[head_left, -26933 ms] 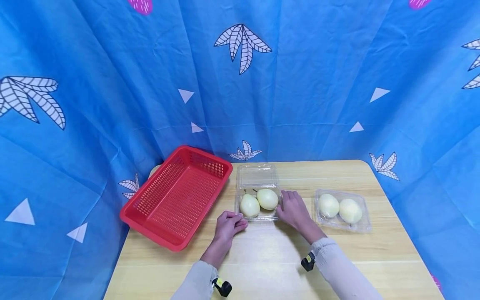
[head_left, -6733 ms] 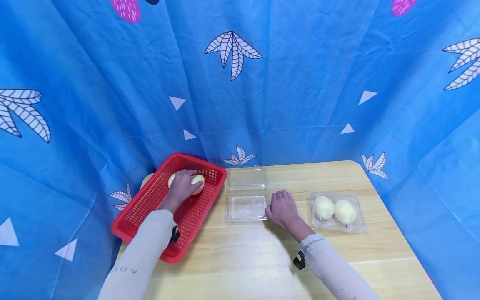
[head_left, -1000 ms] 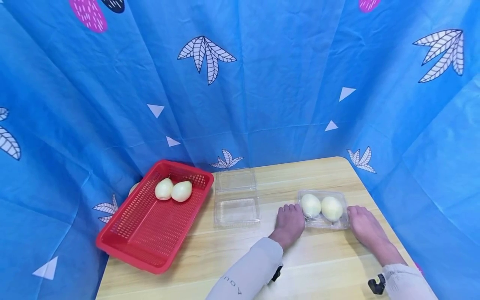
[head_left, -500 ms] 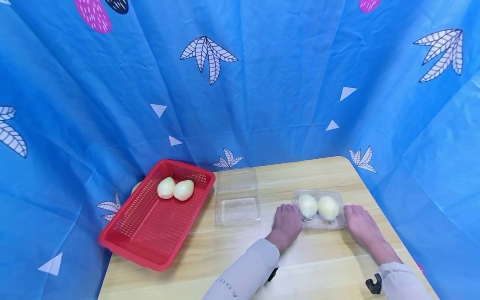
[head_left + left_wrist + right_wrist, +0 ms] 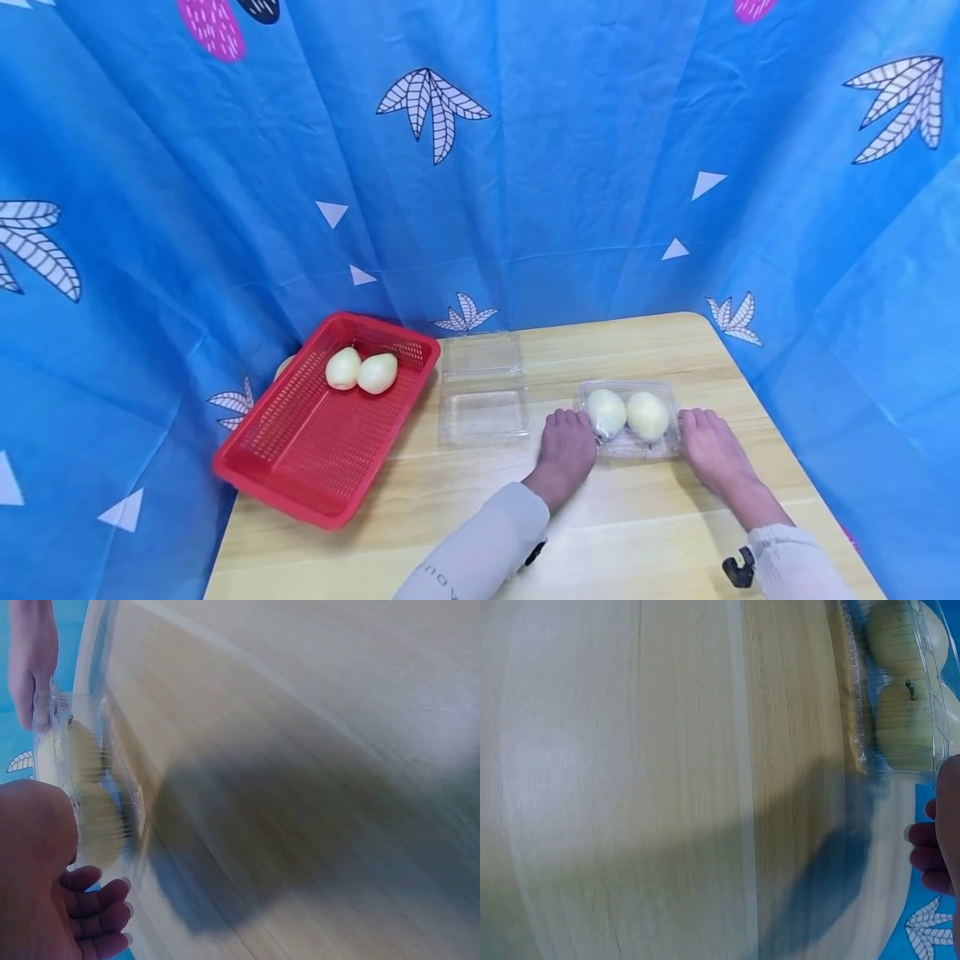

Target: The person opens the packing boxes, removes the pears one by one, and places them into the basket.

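In the head view, a clear plastic clamshell box [image 5: 637, 451] holding a pale pear [image 5: 606, 414] and a second pear [image 5: 647, 417] stands at the right of the table. My left hand [image 5: 567, 448] grips its left end and my right hand [image 5: 714, 450] its right end. The left wrist view shows the left hand's fingers [image 5: 97, 911] curled by the box's near end, with the pears [image 5: 100, 817] behind clear plastic. In the right wrist view, curled fingers [image 5: 928, 855] are at the box's end, below a dark pear stem [image 5: 910, 688].
A red perforated plastic basket [image 5: 315, 454] at the left holds one pear [image 5: 342, 369] beside another pear [image 5: 377, 373]. Between basket and hands lies an open clear plastic box [image 5: 483, 414], lid folded back. Blue patterned cloth [image 5: 585, 167] hangs behind the wooden table [image 5: 600, 533].
Earlier, two pears sat in the open box; then my left hand was on them in the basket. Over the last second, both hands have shifted the filled box left.
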Available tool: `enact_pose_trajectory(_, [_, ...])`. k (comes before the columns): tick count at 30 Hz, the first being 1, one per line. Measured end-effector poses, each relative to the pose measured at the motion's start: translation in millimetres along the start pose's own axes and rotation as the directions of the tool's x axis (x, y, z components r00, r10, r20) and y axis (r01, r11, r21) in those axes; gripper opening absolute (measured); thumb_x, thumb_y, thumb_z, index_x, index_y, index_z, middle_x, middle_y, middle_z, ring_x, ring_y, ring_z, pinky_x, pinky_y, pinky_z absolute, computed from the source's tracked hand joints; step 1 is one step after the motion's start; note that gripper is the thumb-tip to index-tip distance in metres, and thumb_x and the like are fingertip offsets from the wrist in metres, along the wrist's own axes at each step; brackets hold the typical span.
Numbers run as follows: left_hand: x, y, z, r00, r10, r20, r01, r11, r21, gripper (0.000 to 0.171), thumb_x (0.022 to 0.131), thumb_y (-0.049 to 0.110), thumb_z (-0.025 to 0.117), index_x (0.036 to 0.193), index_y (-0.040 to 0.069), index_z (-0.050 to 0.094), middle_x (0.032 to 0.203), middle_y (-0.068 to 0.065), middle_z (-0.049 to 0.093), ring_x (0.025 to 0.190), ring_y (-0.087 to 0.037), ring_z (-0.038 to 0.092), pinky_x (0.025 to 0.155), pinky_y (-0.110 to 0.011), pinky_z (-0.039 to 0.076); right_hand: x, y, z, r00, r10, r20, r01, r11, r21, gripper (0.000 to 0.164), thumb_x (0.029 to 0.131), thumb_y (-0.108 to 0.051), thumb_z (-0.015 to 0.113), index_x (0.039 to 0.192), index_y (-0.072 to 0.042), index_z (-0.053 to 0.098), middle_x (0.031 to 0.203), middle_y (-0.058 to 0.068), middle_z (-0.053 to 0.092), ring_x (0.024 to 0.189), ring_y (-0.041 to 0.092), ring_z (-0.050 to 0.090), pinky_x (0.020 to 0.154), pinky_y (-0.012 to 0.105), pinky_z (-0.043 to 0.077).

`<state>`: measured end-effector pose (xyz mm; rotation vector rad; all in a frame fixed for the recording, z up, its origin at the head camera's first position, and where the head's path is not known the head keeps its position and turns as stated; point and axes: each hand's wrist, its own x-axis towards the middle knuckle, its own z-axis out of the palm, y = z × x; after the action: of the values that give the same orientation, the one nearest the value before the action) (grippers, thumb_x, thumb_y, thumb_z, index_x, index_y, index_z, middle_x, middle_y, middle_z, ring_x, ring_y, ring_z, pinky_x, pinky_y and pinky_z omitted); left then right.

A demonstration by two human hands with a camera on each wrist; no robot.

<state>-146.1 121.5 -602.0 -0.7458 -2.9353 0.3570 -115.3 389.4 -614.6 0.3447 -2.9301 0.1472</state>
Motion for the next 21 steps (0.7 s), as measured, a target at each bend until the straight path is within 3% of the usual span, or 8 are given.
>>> enact_pose_trajectory(9, [-16.0, -7.3, 0.8, 0.999, -0.014, -0.045, 0.015, 1.0, 0.021, 0.012, 0.102, 0.021, 0.045, 0.095, 0.014, 0.053, 0.08, 0.004, 0.056, 0.069, -0.012, 0.043, 0.059, -0.024, 0.038, 2.0, -10.6, 2.7, 0.995, -0.076, -0.069, 0.074, 0.997, -0.03, 0.014, 0.093, 0.002, 0.048, 0.105, 0.005, 0.054, 0.084, 0.013, 0.056, 0.079, 0.03, 0.052, 0.074, 0.049, 0.05])
enact_pose_trajectory(21, [-33.8, -15.3, 1.4, 1.0, -0.015, 0.01, 0.015, 0.998, 0.067, 0.015, 0.104, 0.022, 0.044, 0.096, 0.013, 0.052, 0.078, 0.003, 0.052, 0.068, -0.012, 0.041, 0.058, -0.024, 0.037, 4.8, -23.1, 6.6, 0.985, -0.133, -0.112, 0.131, 0.991, -0.025, 0.015, 0.089, 0.005, 0.049, 0.104, 0.004, 0.053, 0.083, 0.011, 0.056, 0.078, 0.029, 0.052, 0.073, 0.048, 0.051])
